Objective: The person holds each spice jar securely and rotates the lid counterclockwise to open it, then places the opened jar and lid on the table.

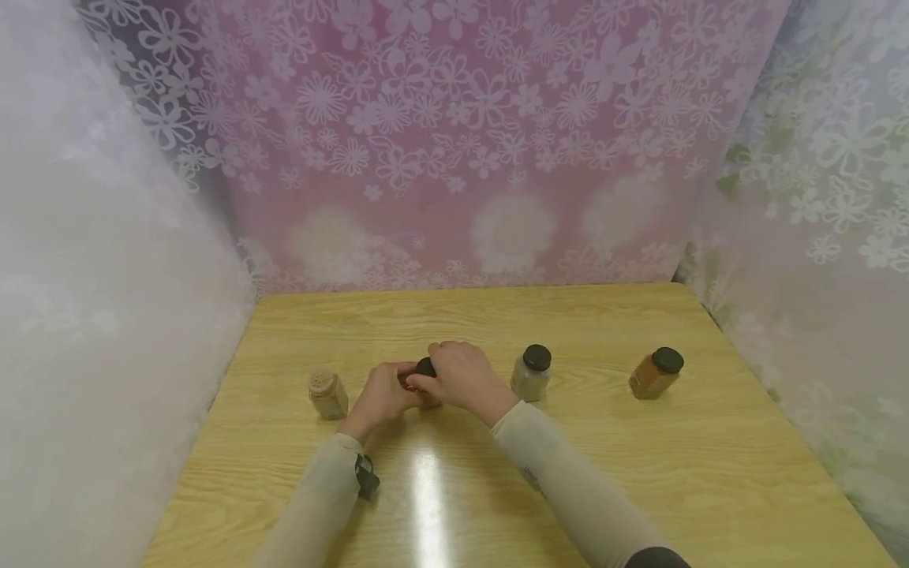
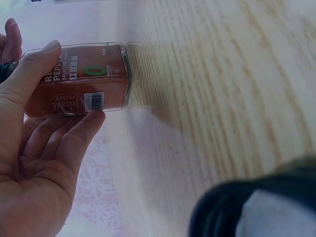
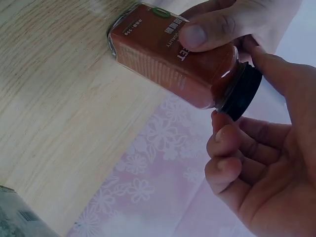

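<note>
My left hand grips a glass spice jar of red-brown powder, its label partly reading "PEPPER", with the thumb on one side and fingers on the other. The jar stands upright, its base right at the tabletop. On its neck sits a black lid. With thumb and fingertips, my right hand pinches this lid from above. In the head view, the two hands hide most of the jar, leaving a bit of the lid in sight.
To the left stands a jar of beige powder with a holed shaker top and no black lid. Right of my hands is a black-lidded jar of greyish contents; farther right, a black-lidded orange-brown jar. Flowered cloth walls enclose the wooden table.
</note>
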{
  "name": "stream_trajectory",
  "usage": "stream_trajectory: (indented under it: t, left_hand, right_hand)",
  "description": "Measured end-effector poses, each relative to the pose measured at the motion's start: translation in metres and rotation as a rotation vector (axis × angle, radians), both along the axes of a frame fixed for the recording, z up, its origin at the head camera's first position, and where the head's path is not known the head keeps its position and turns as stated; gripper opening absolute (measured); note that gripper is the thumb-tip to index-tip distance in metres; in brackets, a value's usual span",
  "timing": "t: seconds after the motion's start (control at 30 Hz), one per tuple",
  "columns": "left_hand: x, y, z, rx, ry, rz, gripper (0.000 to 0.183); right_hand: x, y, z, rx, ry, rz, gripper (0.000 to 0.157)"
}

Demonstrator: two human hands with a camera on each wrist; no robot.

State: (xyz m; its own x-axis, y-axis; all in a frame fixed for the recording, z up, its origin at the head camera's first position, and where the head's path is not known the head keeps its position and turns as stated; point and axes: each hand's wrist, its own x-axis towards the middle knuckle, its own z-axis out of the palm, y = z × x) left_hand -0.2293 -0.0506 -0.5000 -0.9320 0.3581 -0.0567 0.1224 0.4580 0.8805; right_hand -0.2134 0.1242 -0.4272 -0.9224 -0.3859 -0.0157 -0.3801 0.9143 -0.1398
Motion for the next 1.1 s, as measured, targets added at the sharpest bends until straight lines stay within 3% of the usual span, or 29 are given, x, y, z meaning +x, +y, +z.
stream_trajectory:
  t: [0.37,0.93,1.1]
  left_hand:
    - [0.000,0.000,0.002,0.036,-0.055,-0.007,0.046]
    - [-0.001,-0.001,0.000,0.029,-0.024,-0.036,0.042]
    - [-0.001,-0.001,0.001,0.000,-0.029,-0.036,0.041]
  right_hand:
    - [0.002,0.004,0.001,-0.020,0.003,0.116,0.047]
    - [-0.001,0.013,0.001,-0.051,-0.029,0.281,0.027]
    - [-0.001,0.013,0.004,-0.064,-0.069,0.285,0.033]
